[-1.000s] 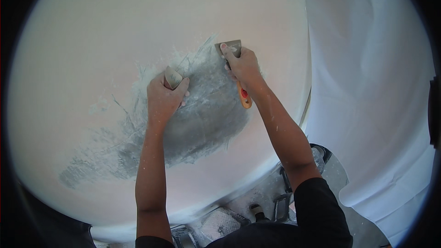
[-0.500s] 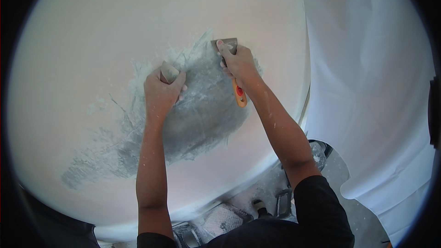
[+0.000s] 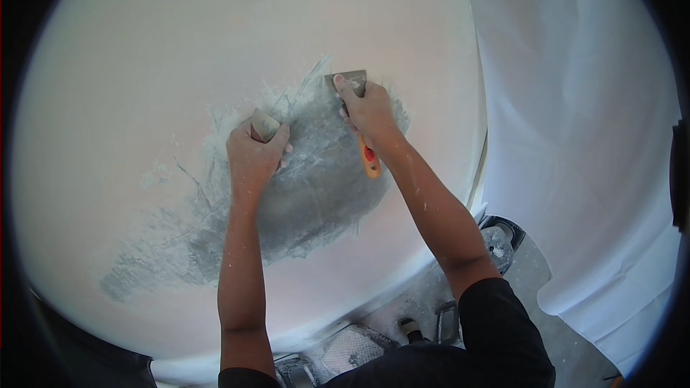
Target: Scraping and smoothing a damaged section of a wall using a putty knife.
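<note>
A broad pale curved panel [image 3: 165, 50] lies in front of me, with a large grey smeared patch [image 3: 309, 201] at its middle. My right hand [image 3: 368, 108] is closed round a putty knife, its wide metal blade [image 3: 352, 79] at the patch's upper edge and my thumb on the blade. The orange handle [image 3: 370, 162] sticks out below my palm. To the left, my left hand [image 3: 255, 154] grips a small pale, grey-smeared flat piece [image 3: 265, 125] between thumb and fingers; its exact kind is unclear. Both hands are over the patch.
White sheeting [image 3: 568, 129] hangs along the right side, beside the panel's edge. Below the panel's near rim are dusty black-framed items [image 3: 449, 320], a whitish textured piece [image 3: 352, 348] and a dusty rounded object [image 3: 497, 244]. Grey floor [image 3: 528, 302] shows at the lower right.
The putty knife in my right hand has shifted slightly down and left in the picture. My left hand and its piece sit a little lower. Both grips are unchanged.
</note>
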Demonstrator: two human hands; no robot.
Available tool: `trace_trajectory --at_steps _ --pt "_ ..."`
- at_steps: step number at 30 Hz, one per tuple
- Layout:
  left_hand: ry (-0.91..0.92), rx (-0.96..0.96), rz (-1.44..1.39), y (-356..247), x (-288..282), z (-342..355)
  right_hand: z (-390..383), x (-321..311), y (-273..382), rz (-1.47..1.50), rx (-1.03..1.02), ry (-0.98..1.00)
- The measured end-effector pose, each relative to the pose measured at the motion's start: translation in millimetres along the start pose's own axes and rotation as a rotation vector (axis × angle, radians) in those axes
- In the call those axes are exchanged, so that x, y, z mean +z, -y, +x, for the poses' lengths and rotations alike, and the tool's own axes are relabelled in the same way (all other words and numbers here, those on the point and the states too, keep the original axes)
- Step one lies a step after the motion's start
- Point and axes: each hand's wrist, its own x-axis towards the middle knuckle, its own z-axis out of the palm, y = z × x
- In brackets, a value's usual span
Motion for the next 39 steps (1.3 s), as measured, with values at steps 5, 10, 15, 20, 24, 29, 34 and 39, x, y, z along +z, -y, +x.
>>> trace_trajectory --at_steps 5,10,15,20,24,29,34,39 --pt "0.02 -0.013 -0.007 0 -4 3 6 2 -6 -0.1 -0.057 -0.022" --pt "-0.003 0.018 -0.018 -5 2 -1 1 -1 -4 0.04 -0.008 0.032" --pt "0.016 0.018 -0.017 2 -6 0 -10 9 0 0.08 0.058 -0.001" --pt "0.015 0.01 -0.007 -1 -4 3 -1 8 -1 0.061 -0.021 -0.042" --pt "0.026 0.021 -0.02 1 -1 4 1 2 -6 0.121 0.022 0.018" --pt "0.007 0.02 -0.016 -1 -8 0 -2 10 -6 0.112 -0.003 0.008" --pt "0.015 0.042 -0.033 -2 -1 1 5 0 -4 0.094 0.028 -0.028" --pt "0.014 0.024 -0.035 -1 -6 0 -4 7 -3 0.13 0.055 -0.004"
